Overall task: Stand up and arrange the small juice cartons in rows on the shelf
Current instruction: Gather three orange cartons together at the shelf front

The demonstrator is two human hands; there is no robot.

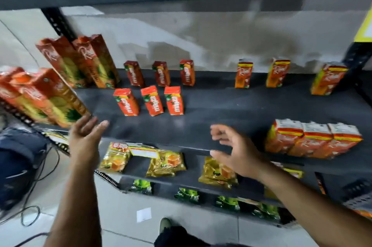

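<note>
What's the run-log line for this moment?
left hand: open, empty | right hand: open, empty | small cartons: upright, two rows of three | shelf

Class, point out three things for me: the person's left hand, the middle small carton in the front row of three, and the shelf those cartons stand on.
left hand (84, 138), head view, on its back.
middle small carton (152, 100), head view, on its front face.
shelf (221, 109), head view, on its bare dark top.

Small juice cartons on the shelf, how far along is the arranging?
Done: six small red cartons stand upright in two rows of three. Three yellow-topped cartons sit packed side by side at the front right. In hand: nothing; the left hand and right hand are both open and empty at the shelf edge. Left: three yellow-topped cartons at the back stand unevenly spaced, the rightmost tilted.
</note>
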